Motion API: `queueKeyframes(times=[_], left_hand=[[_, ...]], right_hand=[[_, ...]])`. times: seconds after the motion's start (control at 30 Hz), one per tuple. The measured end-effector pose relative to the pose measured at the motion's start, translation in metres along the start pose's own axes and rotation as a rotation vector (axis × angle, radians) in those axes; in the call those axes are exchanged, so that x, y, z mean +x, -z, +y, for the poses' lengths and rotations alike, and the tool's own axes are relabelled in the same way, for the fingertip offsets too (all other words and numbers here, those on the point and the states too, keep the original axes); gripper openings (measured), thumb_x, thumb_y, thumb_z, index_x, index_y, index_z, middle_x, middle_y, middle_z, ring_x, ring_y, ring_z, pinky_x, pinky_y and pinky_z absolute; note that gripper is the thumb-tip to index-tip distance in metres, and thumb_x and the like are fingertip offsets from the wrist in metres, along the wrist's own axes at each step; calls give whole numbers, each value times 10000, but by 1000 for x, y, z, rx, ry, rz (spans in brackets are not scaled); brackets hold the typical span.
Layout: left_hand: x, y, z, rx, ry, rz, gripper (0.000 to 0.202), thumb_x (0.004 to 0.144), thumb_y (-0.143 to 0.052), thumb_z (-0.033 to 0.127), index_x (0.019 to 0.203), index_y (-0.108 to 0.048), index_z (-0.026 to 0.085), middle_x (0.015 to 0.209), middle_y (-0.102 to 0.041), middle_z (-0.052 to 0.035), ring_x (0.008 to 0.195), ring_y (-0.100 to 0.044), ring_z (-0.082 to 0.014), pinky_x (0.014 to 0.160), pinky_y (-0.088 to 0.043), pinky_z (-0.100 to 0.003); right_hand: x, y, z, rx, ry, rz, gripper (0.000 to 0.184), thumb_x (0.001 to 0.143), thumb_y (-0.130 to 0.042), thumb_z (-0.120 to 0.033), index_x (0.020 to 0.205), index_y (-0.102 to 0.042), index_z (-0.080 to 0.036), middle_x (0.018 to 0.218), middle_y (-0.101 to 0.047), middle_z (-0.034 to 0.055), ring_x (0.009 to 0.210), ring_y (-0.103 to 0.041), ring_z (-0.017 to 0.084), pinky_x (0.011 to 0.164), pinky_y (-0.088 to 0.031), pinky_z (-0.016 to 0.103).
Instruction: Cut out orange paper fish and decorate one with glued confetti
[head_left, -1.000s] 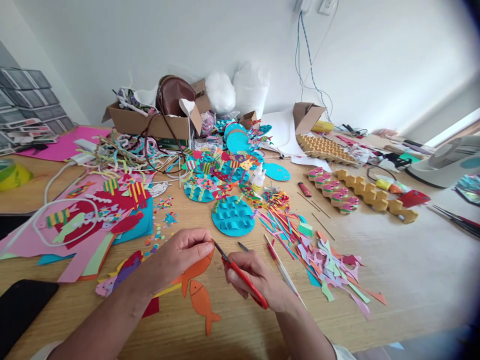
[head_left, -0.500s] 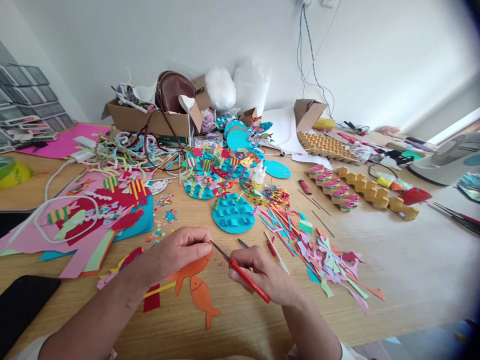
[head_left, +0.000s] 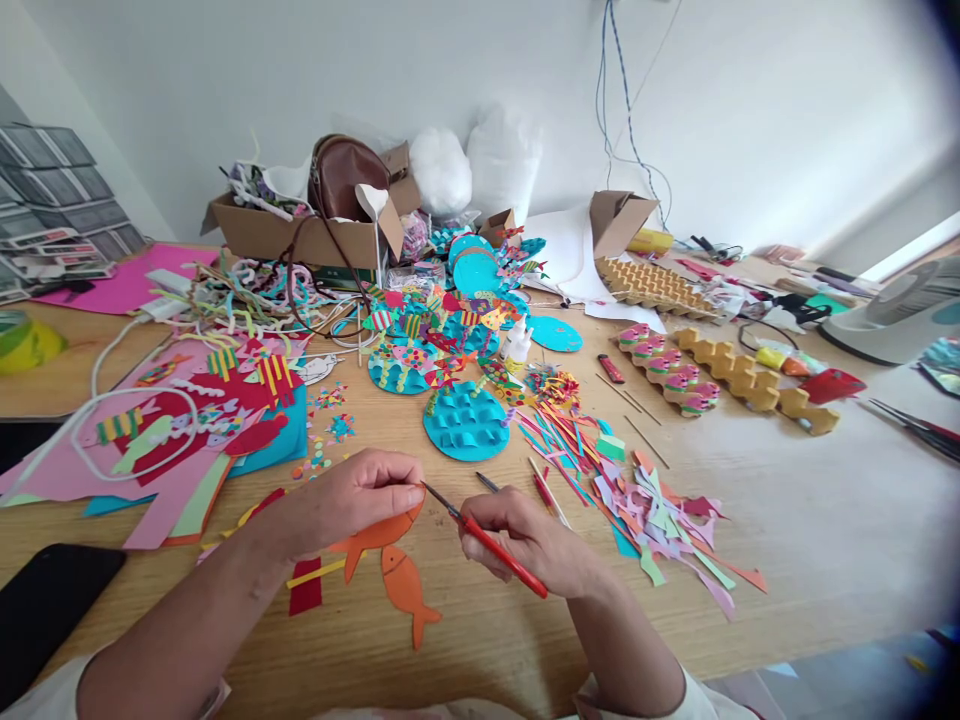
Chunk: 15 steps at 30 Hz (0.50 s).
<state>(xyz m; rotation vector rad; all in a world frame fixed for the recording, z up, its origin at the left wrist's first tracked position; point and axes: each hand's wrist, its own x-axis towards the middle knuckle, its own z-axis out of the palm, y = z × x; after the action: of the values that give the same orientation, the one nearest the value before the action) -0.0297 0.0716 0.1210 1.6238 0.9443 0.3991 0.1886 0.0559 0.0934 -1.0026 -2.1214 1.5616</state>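
Note:
My left hand [head_left: 367, 495] is closed on an orange paper fish [head_left: 379, 537], pinching it near its upper right end. My right hand [head_left: 525, 545] grips a slim red pen-like tool [head_left: 504, 557] with a thin dark tip, its exact kind not plain. That tip meets the fish's edge right beside my left fingertips. Just below lies a second orange paper fish [head_left: 405, 590] with dark eye and gill marks. A yellow strip [head_left: 322, 572] crosses a dark red paper piece [head_left: 306, 590] under my left wrist. Behind my right hand a dark pointed stick [head_left: 487, 482] partly shows.
Ahead stands a round turquoise piece [head_left: 465, 430] with paper loops. Paper scraps [head_left: 664, 515] and thin strips [head_left: 559, 440] spread to the right, near egg-carton pieces [head_left: 727, 370]. A black phone [head_left: 60, 610] and stacked coloured paper [head_left: 172, 490] lie left. A cardboard box [head_left: 300, 245] is behind.
Both hands stay almost where they were. The red tool's rear end has shifted slightly right and up, while its tip remains at the fish's edge.

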Motion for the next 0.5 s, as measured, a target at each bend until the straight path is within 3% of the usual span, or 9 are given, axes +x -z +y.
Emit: queueKeyframes(times=[0.4,0.5], left_hand=[[2,1,-2,20,17,-9,271,793,-430,337,578,-356,188,577,-287,64,542,-262,-95,493,-216,-221],[2,1,-6,45,40,43,270,798,-420,354,591,-386,184,584,-315,60,561,-289,-98,510,-243,-212]], right_hand=[[0,2,4,-80,19,25,366,863,-503,-410,597,-413,-176,514,-352,-74,477,-315,63,437,-239,189],[-3,1,7,-92,-8,26,358,862,-493,-421,610,-421,-178,521,-368,-71,482,-332,66,442,-249,186]])
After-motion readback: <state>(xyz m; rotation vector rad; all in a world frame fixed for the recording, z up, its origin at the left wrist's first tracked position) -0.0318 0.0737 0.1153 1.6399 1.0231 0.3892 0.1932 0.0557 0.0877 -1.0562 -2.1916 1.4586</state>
